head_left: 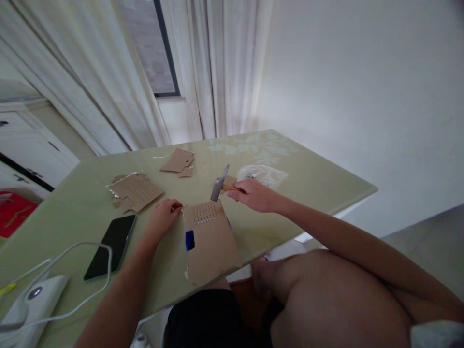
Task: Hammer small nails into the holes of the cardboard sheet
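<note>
My right hand (253, 194) is closed around the wooden handle of a hammer (219, 182). The hammer's metal head hangs just above the far edge of a brown cardboard box (213, 251). Rows of small dots, either holes or nail heads, cover the far part of the box, and a blue patch shows at its left side. Left of the box's far corner, my left hand (165, 216) has its fingers pinched together. Something thin seems to poke out at the fingertips, too small to name.
Torn cardboard pieces (139, 193) lie at the left, with more cardboard (177, 160) farther back. A clear plastic bag (263, 175) sits beyond the hammer. A phone (112, 244), a white power strip (36, 309) and a looping cable occupy the table's near left.
</note>
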`<state>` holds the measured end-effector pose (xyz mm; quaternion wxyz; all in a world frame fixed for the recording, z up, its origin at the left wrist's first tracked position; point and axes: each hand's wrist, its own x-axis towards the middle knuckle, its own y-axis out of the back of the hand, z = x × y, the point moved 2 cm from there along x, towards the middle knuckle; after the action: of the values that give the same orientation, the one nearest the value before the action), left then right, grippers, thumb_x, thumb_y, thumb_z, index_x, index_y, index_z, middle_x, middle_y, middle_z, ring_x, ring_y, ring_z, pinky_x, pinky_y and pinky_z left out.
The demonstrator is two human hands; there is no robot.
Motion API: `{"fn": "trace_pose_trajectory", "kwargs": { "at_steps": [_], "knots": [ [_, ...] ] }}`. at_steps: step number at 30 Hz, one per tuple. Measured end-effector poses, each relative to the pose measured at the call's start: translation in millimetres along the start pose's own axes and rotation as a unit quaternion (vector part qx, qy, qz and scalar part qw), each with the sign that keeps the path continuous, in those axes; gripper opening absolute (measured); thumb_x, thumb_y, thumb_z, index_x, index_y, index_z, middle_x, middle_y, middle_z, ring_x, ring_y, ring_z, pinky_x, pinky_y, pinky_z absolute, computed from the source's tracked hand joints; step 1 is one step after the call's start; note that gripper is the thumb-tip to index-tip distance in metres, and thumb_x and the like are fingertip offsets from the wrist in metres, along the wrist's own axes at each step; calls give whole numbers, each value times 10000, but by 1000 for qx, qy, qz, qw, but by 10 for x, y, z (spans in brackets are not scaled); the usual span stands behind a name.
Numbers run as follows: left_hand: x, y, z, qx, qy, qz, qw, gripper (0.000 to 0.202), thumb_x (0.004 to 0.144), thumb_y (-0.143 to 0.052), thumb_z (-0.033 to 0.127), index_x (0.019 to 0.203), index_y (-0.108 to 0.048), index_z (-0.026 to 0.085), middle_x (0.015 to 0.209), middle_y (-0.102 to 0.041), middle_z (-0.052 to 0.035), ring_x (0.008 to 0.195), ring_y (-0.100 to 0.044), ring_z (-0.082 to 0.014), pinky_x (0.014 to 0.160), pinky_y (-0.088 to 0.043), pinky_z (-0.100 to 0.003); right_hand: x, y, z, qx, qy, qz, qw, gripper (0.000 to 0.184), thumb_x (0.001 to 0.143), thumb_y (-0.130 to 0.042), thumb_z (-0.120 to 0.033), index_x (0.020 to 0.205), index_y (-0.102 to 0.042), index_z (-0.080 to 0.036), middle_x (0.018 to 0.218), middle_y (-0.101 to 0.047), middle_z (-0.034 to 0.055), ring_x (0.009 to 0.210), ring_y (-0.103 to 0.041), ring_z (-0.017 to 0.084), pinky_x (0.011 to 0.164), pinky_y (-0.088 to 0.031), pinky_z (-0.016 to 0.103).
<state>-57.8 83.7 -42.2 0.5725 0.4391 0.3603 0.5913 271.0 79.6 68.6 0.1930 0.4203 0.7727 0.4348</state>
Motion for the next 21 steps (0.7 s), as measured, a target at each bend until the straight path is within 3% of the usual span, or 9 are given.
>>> {"fn": "trace_pose_trajectory", "kwargs": {
  "at_steps": [7, 10, 12, 14, 17, 21],
  "knots": [
    [-11, -17, 37, -17, 13, 61, 998, 173, 922, -564, 240, 874, -728, 210, 958, -787, -140, 1016, -740, -319, 984, -555, -415, -37, 0, 1, 16, -24, -5, 1000, 436, 1111, -587, -351, 706, -547, -192, 695, -628, 8, 661, -568, 148, 658, -318, 308],
    [-27, 132, 61, -46, 33, 129, 990, 325, 1019, -440, 294, 1143, -713, 170, 1117, -776, -167, 1099, -714, -324, 1008, -545, -453, -51, 5, 25, 17, -21, -3, 1000, 439, 1113, -587, -368, 711, -563, -192, 699, -640, 14, 659, -574, 152, 655, -328, 308],
    [-67, 274, 155, -95, 28, 169, 981, 408, 1054, -398, 347, 1293, -667, 155, 1193, -759, -160, 1077, -712, -290, 939, -564, -413, -66, 16, 47, 17, -18, 0, 1000, 433, 1114, -582, -381, 726, -587, -189, 710, -656, 20, 659, -574, 155, 656, -330, 311],
    [-125, 418, 335, -220, -7, 191, 957, 365, 1033, -515, 443, 1195, -706, 178, 1105, -774, -119, 941, -711, -259, 826, -558, -371, -92, 40, 64, 17, -20, 3, 1000, 427, 1114, -579, -392, 739, -605, -187, 714, -664, 23, 659, -572, 159, 660, -331, 315],
    [-174, 582, 716, -334, -108, 121, 928, 300, 1008, -643, 484, 1038, -722, 196, 918, -766, -65, 860, -696, -220, 798, -535, -335, -150, 101, 64, 16, -32, 5, 999, 416, 1111, -570, -395, 753, -614, -187, 709, -655, 25, 667, -575, 167, 665, -331, 320],
    [-91, 677, 1099, -413, -205, -31, 887, 362, 1011, -697, 443, 1276, -742, 200, 956, -768, -63, 863, -699, -198, 765, -547, -305, -232, 167, 62, 9, -44, 0, 999, 411, 1107, -546, -412, 770, -623, -189, 723, -659, 33, 682, -585, 178, 669, -332, 328]
  ]
}}
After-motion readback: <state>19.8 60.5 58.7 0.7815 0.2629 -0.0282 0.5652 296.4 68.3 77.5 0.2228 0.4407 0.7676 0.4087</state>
